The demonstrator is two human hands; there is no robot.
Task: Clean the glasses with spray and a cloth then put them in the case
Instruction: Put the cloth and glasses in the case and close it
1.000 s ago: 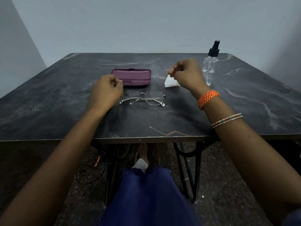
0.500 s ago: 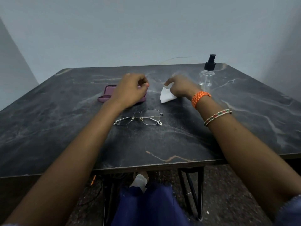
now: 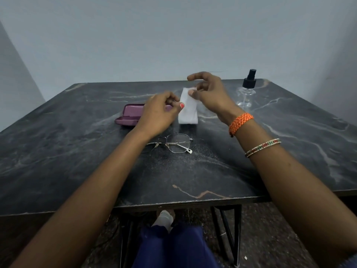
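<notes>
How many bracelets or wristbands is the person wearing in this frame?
2, both on the right arm: a woven orange thread band at the wrist, and a thin beaded red-green-gold bangle further up the forearm. The left wrist shows none.

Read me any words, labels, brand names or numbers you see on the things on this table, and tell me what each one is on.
None can be read.
Spray bottle: clear, with a black pump, no label showing.
Purple case: plain on the part that shows; the left hand covers the rest.
White cloth: blank.
Glasses: any marking on the thin frame is too small to read.
</notes>
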